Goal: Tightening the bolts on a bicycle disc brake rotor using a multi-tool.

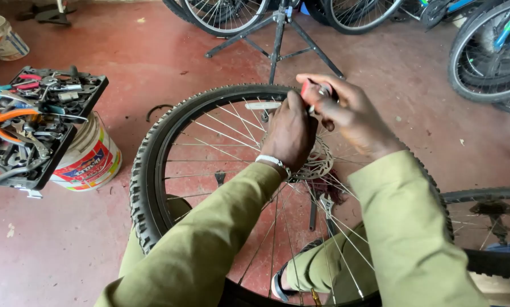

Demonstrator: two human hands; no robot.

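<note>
Left hand (290,132) curled knuckles-up over the upper part of a bicycle wheel (152,165), fingers bent toward the spokes and the inner edge of the rim just beyond; grip hidden behind the back of the hand, so cannot tell whether closed on anything. Right hand (346,113) close beside it, fingers wrapped tight around a small red-handled tool (307,87) whose metal tip points down between the two hands. Wheel upright in front of the body, knobby black tyre arching from lower left, over the top beneath both hands, and down behind the right sleeve. Brake disc (317,162) at the hub just below the wrists. Both forearms in olive-green sleeves, reaching forward and converging from the lower edge of the view, wrists bent slightly down; watch band (273,161) on the left wrist. Wrench (327,206) on the red floor (67,244) behind the spokes. Black tool tray (36,125) packed with pliers and spanners, resting on a white bucket (90,159) well to the left. Repair stand (277,34) just beyond the wheel, other bicycle wheels (482,57) at far right.
</note>
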